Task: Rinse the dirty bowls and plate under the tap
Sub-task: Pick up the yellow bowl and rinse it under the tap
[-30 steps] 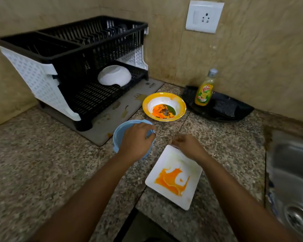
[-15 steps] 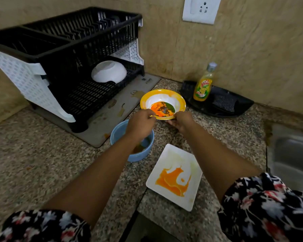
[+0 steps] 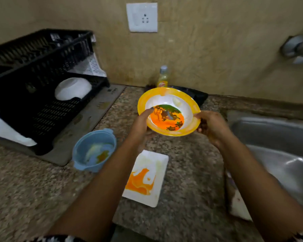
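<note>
The yellow-rimmed bowl (image 3: pixel 168 111), smeared orange and green inside, is lifted off the counter and tilted toward me. My left hand (image 3: pixel 140 122) grips its left rim, thumb inside the bowl. My right hand (image 3: pixel 211 125) grips its right rim. A blue bowl (image 3: pixel 94 151) with yellowish residue sits on the counter at the left. A white rectangular plate (image 3: pixel 147 177) with an orange smear lies near the counter's front edge, under my arms. The tap (image 3: pixel 299 48) sticks out of the wall at the far right, above the steel sink (image 3: pixel 278 151).
A black dish rack (image 3: pixel 40 84) holding an upturned white bowl (image 3: pixel 73 88) stands at the left on a grey mat. A dish soap bottle (image 3: pixel 163 76) stands on a black tray behind the yellow bowl. A wall socket (image 3: pixel 141 17) is above.
My left hand let go of the blue bowl and both hands took the yellow bowl by its rim. The bowl has risen off the counter and tilted toward me. The view swung right, showing more sink.
</note>
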